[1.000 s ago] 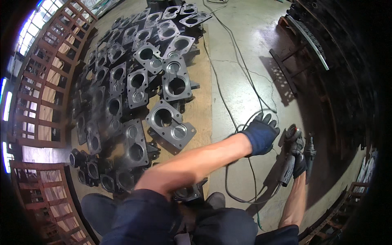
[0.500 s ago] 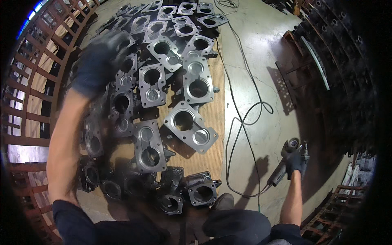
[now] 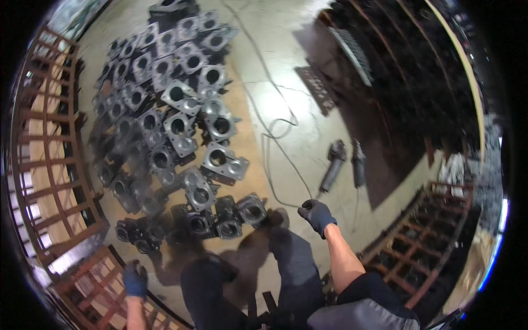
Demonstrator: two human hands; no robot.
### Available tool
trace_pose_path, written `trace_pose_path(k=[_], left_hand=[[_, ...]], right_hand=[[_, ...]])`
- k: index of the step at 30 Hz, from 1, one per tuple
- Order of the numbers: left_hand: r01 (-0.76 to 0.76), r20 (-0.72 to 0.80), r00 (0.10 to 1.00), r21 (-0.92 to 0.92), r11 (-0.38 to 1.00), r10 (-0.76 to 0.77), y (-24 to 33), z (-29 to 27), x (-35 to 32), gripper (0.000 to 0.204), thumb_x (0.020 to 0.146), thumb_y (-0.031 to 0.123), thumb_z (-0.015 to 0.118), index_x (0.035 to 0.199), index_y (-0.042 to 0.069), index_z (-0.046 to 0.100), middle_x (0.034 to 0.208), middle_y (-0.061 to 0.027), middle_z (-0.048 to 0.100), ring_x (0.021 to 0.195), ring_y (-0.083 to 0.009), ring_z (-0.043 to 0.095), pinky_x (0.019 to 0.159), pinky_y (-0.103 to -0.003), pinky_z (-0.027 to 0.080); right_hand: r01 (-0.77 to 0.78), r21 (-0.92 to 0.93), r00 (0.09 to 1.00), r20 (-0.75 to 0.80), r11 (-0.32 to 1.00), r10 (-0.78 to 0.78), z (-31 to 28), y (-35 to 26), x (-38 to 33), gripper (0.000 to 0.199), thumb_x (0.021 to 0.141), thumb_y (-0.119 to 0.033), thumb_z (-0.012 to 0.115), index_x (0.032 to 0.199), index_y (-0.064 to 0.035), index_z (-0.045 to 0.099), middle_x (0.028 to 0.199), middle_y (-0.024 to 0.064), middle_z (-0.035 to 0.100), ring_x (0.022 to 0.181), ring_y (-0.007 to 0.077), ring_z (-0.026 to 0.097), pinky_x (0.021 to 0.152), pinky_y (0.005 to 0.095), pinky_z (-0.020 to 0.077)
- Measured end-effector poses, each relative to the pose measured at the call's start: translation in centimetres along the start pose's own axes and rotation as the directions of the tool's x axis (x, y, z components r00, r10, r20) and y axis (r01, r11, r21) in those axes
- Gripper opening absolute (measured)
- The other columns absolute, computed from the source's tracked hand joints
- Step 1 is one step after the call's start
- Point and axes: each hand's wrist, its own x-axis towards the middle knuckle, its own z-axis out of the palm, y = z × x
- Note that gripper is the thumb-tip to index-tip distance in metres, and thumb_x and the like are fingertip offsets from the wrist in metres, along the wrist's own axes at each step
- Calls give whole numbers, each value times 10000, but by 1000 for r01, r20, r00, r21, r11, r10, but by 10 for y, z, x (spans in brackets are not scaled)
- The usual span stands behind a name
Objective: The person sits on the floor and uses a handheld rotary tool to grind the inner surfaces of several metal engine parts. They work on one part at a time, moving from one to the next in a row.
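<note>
My right hand [image 3: 317,216], in a dark glove, hangs over the floor with its fingers curled together and no tool visible in it. Behind it passes a thin dark cable [image 3: 281,144]; I see no grip on it. Beyond lies a grinder [image 3: 332,169] on the floor, apart from the hand. Another dark handheld power tool [image 3: 358,165] rests alongside. My left hand [image 3: 135,279], gloved in blue, is low beside a rusty crate, fingers loosely bent and apart, holding nothing visible. Several metal castings [image 3: 219,160] with round bores cover a brown sheet [image 3: 242,110] ahead.
Rusty metal lattice crates stand at left [image 3: 49,143], lower left [image 3: 91,286] and lower right [image 3: 412,245]. Dark stacked parts [image 3: 396,71] fill the upper right. Darker castings [image 3: 228,220] line the sheet's near edge, close to my feet.
My right hand has let go of the grinder and drawn back from it. My left hand has moved from above the castings down beside the lower-left crate. The view has shifted.
</note>
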Motion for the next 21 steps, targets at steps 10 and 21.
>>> trace_pose_path(k=[10,21], left_hand=[[56,274,962,-108,993,-24,155,-155,-93,297,847,182,647,1086,6,671,998,-200,702,945,-339,674,856,-411,520],[-114,283,942,-238,964,181,252,-190,-113,313,887,214,636,1125,13,673,1137,-203,678,1096,-358,629,968,-416,473]], right_hand=[[-428,321,903,181,845,390,-111,74,-227,391,811,-419,673,911,-40,676,733,115,678,694,244,631,677,381,496],[-399,898,881,319,187,349,-127,161,-312,186,877,-227,672,881,-46,629,718,54,604,562,148,556,486,296,424]])
